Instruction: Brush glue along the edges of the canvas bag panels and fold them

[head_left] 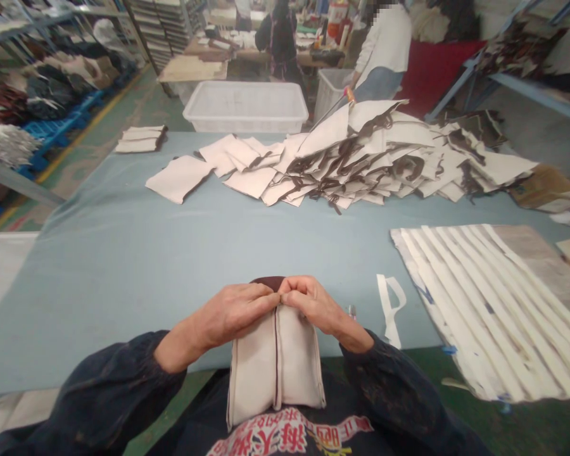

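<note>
A cream fabric pouch-like piece [254, 367] with a dark seam down its middle hangs over the table's front edge against my apron. At its far end, a dark brown flap [268, 281] shows behind my fingers. My left hand [235, 308] lies across the top left of the piece, thumb and fingers closed on its edge near the seam. Opposite it, my right hand [311, 303] pinches the same edge at the seam, its fingertips meeting the left ones. What lies exactly between the fingertips is hidden.
A large heap of cream fabric pieces [361, 158] with brown ties covers the table's back. Adhesive-like white strips [494, 304] lie on a sheet at right, beside a loose white strip [389, 307]. Beyond stand a white plastic bin [247, 104] and a person in white [384, 41].
</note>
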{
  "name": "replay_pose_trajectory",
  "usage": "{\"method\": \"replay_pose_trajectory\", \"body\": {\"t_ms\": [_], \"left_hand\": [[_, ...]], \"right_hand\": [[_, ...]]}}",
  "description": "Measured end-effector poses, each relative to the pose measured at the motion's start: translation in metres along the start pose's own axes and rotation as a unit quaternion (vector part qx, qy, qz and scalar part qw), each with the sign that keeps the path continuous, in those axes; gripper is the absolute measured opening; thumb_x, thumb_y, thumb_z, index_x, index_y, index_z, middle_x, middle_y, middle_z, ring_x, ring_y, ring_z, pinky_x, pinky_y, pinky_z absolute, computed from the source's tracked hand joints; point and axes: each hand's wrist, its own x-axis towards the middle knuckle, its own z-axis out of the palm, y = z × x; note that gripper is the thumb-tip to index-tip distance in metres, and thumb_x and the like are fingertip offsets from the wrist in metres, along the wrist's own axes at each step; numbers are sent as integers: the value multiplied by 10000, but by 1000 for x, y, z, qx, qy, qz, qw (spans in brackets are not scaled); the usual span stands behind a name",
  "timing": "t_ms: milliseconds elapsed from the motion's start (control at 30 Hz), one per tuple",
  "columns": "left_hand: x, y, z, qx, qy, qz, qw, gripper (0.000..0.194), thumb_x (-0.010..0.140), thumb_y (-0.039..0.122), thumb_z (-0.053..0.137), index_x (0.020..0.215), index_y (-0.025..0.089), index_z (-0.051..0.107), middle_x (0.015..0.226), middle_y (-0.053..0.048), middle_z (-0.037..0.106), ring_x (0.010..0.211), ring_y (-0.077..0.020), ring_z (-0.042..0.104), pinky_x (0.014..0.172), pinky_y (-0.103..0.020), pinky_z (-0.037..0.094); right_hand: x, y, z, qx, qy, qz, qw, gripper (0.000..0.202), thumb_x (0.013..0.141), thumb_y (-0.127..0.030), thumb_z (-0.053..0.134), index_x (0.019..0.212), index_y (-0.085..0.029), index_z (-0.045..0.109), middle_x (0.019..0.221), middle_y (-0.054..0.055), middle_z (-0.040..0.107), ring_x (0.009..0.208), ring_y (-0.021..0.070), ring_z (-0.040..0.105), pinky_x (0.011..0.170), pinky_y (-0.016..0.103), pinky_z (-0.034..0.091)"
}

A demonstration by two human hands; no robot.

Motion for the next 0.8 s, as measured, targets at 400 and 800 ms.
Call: {"method": "replay_pose_trajectory", "body": {"t_ms": [400, 800], "left_hand": [[17, 13, -26, -188, -84, -214, 955, 288, 1040, 287, 410, 894, 176, 632, 767, -4, 651, 673, -122, 553, 653, -242, 422], [12, 1, -2, -120, -29, -166, 978, 239, 1055, 230, 381, 884, 198, 544, 745, 20, 580, 640, -122, 515, 626, -237, 401]], "right_hand": [[-14, -9, 2, -209, 74, -157, 962, 51, 788, -213, 511, 759, -219, 552, 664, -35, 575, 602, 120, 500, 598, 251, 374], [-9, 7, -2, -160, 92, -184, 965, 75, 821, -227, 525, 757, -211, 560, 654, -42, 557, 583, 110, 467, 564, 242, 346]]}}
